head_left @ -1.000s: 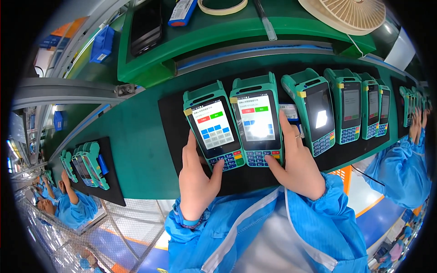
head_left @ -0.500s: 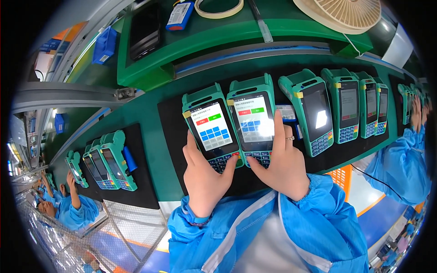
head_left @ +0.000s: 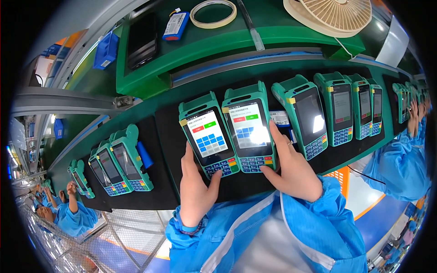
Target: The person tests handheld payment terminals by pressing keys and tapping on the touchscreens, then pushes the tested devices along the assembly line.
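Two green payment terminals lie side by side in front of me with lit screens, the left terminal (head_left: 208, 134) and the right terminal (head_left: 247, 123). Each screen bears a red and a green button above a grid of blue and grey blocks. My left hand (head_left: 195, 191) grips the left terminal, fingers along its left side and thumb at the lower left of its keypad. Closed on the right terminal's right edge is my right hand (head_left: 293, 170), its thumb at the lower right keys. A bright reflection covers part of the right terminal's screen.
More terminals stand at right (head_left: 309, 113) and left (head_left: 125, 159) on black mats. A blue battery pack (head_left: 176, 25), tape roll (head_left: 213, 13), dark phone (head_left: 142, 41), pen (head_left: 250, 27) and fan (head_left: 332, 16) occupy a green shelf. Co-workers in blue sit on both sides.
My left thumb has slid left and down from the coloured keys. My right thumb has shifted right across its keypad. The whole view has shifted slightly.
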### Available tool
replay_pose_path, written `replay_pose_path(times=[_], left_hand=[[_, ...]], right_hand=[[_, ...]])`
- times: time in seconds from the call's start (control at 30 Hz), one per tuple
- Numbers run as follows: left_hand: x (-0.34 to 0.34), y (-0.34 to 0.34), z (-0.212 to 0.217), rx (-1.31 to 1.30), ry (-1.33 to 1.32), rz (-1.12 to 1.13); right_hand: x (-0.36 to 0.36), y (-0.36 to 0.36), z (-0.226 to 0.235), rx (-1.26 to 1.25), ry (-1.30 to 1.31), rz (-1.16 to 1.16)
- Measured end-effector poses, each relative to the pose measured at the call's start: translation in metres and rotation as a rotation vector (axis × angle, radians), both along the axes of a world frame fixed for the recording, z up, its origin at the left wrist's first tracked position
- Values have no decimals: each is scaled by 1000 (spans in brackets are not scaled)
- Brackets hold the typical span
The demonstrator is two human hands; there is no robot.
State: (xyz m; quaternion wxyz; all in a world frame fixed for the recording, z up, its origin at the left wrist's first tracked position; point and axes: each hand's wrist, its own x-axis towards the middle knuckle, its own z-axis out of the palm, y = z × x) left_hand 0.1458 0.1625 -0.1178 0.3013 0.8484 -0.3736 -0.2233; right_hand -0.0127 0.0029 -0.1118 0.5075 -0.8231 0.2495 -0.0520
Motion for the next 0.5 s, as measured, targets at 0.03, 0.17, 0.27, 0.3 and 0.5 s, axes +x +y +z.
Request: replay_pose_path(times=[0.03, 0.17, 0.27, 0.3, 0.5], left_hand=[[-3, 0, 0, -4, -45, 5], [0, -4, 4, -4, -56, -14], [-9, -9, -2, -33, -197, 8], [-9, -10, -2, -15, -207, 27], [-15, -14, 0, -31, -241, 64]], right_hand=[[0, 4, -3, -75, -14, -32], [5, 10, 1, -206, 55, -62], [13, 22, -5, -213, 23, -162], [14, 23, -8, -239, 41, -168], [18, 28, -10, -254, 78, -167]])
